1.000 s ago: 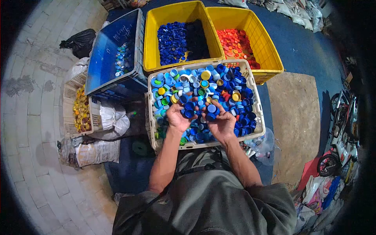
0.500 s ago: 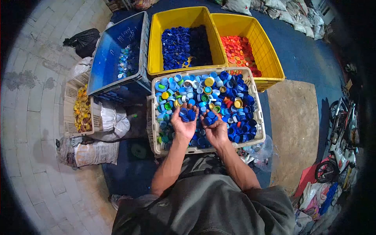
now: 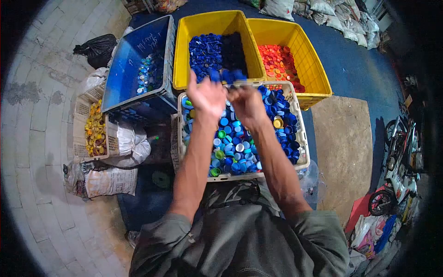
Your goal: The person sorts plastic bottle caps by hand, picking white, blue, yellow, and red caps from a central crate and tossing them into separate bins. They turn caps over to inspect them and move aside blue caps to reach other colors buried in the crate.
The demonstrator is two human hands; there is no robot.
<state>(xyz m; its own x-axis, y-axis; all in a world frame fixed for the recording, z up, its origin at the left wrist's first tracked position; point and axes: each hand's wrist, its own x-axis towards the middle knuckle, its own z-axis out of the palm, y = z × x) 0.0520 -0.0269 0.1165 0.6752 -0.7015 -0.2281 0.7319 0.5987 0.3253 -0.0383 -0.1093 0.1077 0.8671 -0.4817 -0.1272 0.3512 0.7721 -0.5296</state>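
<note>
My left hand (image 3: pixel 207 98) is raised over the far part of a white crate (image 3: pixel 302 138), palm showing and thumb apart, blurred by motion. Beside it, my right hand (image 3: pixel 248 105) is also blurred, and its fingertips cannot be made out. Just beyond both hands, several smeared blue bottle caps (image 3: pixel 227 75) are in the air at the near edge of the middle yellow bin (image 3: pixel 184 27). Inside that bin lies a heap of dark blue caps (image 3: pixel 205 53). Mixed caps (image 3: pixel 235 152), mostly blue with some green and white, fill the crate below my forearms.
To the right, another yellow bin (image 3: pixel 314 60) holds red caps (image 3: pixel 279 60). A blue bin (image 3: pixel 122 74) with light caps stands at left, near a white basket (image 3: pixel 83 111) of yellow caps. Sacks (image 3: pixel 110 181) lie on the left, and a small bicycle (image 3: pixel 383 201) at right.
Both hands have moved forward from the crate toward the middle yellow bin. The blue caps cupped in them have left the left palm and show as a blur beyond the hands.
</note>
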